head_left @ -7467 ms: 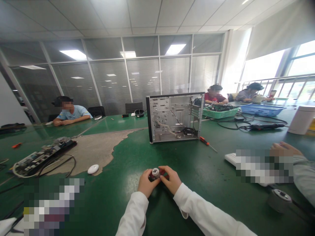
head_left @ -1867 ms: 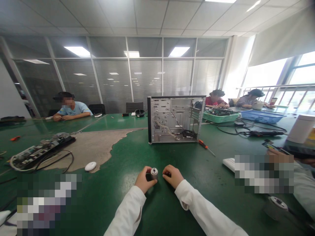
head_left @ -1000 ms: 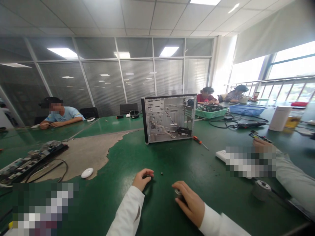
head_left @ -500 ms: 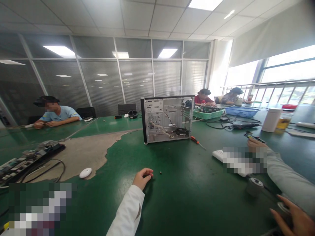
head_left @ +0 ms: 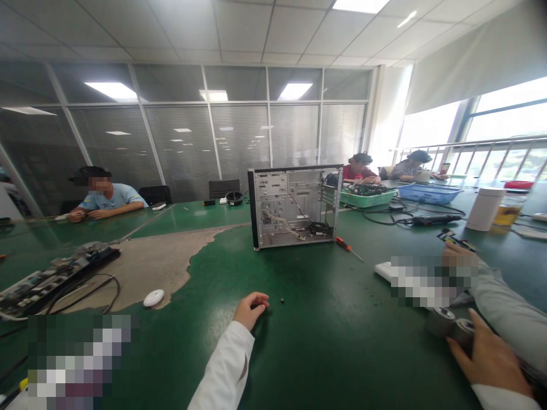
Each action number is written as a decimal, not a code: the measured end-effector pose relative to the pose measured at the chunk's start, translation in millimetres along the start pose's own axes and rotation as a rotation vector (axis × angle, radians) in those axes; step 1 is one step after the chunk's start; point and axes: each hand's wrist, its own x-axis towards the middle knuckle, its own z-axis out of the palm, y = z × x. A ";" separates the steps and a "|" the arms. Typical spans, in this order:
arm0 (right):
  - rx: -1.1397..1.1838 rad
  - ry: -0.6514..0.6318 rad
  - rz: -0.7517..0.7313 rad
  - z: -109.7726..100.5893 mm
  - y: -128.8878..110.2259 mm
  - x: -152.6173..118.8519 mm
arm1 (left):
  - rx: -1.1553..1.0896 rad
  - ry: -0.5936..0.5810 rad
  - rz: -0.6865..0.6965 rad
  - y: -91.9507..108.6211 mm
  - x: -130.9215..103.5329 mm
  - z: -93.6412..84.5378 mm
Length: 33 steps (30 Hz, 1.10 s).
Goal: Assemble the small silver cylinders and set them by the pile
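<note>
My left hand [head_left: 251, 310], in a white sleeve, rests on the green tabletop with fingers loosely curled and a gap before the thumb; nothing shows in it. Just right of its fingertips lies a tiny dark metal piece [head_left: 282, 300], apart from the hand. At the lower right, my right hand [head_left: 491, 356] has thumb and fingers around a grey metal cylinder [head_left: 464, 328]. A second, similar cylinder [head_left: 441, 322] stands right beside that one. Beyond my left hand, an open computer case [head_left: 294, 208] stands upright, cables inside. An orange-handled screwdriver [head_left: 348, 249] lies by its right corner.
At the right, a co-worker's hand [head_left: 459, 254] holds a small component over a white object [head_left: 384, 271]. Behind stand a white bottle [head_left: 485, 209], a green basket [head_left: 368, 198] and a blue basket [head_left: 429, 193]. A white oval item [head_left: 154, 298] and circuit boards lie left.
My right hand has moved left and away from me, bringing its cylinder beside the other one. My left hand keeps its place by the tiny piece. The view has turned slightly left.
</note>
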 end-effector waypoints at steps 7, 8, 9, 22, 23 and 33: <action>0.227 -0.179 -0.346 -33.4 -134.1 -2.1 | 0.009 -0.006 0.012 -5.1 1.8 -0.9; 0.310 -0.345 -0.416 -31.0 -159.2 -0.8 | 0.011 -0.006 0.013 -5.7 1.7 -1.2; 0.374 -0.492 -0.474 -26.6 -184.2 1.1 | 0.012 -0.005 0.013 -6.1 1.5 -1.5; 0.579 -0.627 -0.725 46.9 -314.2 22.6 | -0.042 0.007 0.006 -4.9 2.3 -3.3; 0.566 -0.624 -0.724 42.0 -310.7 19.7 | -0.045 0.005 0.004 -6.0 2.9 -3.5; 0.200 -0.390 -0.402 -34.5 -138.9 28.6 | -0.074 0.032 -0.014 -11.2 4.9 -2.3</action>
